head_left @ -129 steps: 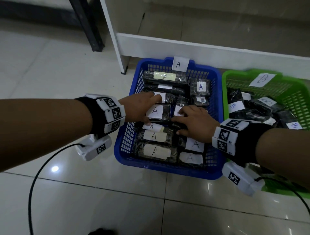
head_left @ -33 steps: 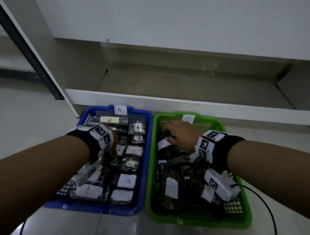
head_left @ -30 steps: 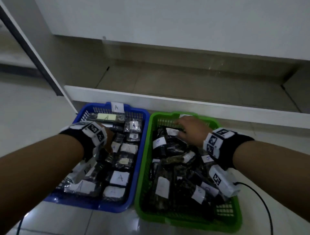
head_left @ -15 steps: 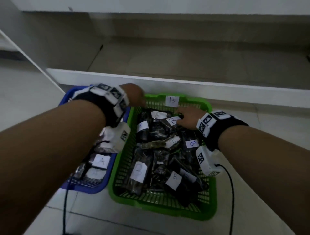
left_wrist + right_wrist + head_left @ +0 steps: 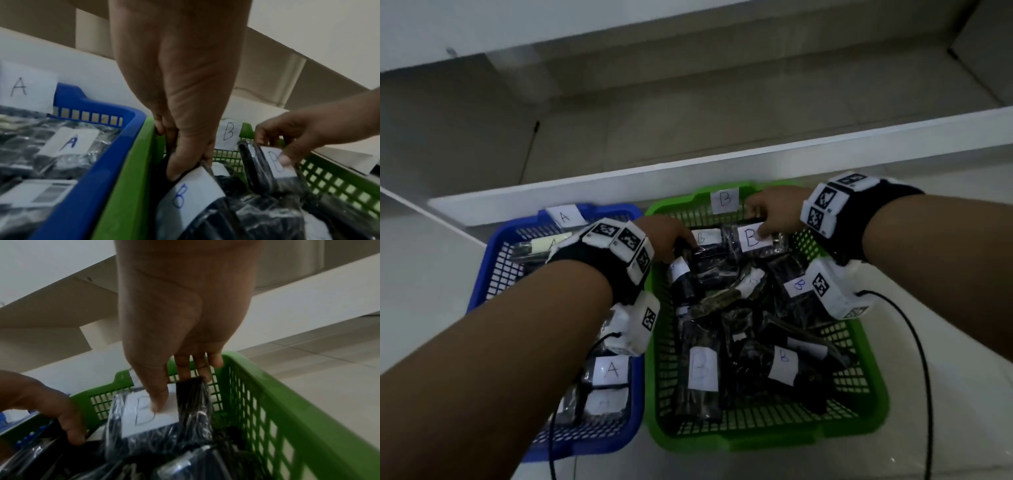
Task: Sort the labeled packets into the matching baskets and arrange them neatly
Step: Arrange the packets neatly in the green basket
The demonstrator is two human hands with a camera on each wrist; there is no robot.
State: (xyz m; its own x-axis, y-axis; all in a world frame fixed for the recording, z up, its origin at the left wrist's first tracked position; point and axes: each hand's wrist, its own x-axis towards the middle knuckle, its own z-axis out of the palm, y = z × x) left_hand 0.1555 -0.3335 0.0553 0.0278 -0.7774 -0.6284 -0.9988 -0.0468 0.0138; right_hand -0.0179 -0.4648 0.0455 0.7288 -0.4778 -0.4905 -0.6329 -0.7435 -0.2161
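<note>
The green basket (image 5: 756, 442) with a B tag (image 5: 725, 200) holds several dark packets with B labels, lying in disorder. My left hand (image 5: 681, 241) reaches into its far left corner and pinches a B packet (image 5: 191, 191) between thumb and fingers. At the far wall my right hand (image 5: 767, 219) pinches another B packet (image 5: 148, 417), thumb on its white label and fingers behind it. The blue basket (image 5: 602, 442) with an A tag (image 5: 565, 216) stands to the left, holding A packets (image 5: 611, 370) partly hidden by my left arm.
Both baskets stand side by side on a pale tiled floor, close to a white shelf edge (image 5: 688, 168) just behind them. Black cables (image 5: 917, 342) trail from both wrist cameras over the baskets' near sides.
My left hand left the blue basket, crossed to the green one and took hold of a B packet. My right hand stayed at the green basket's far end and now pinches a B packet.
</note>
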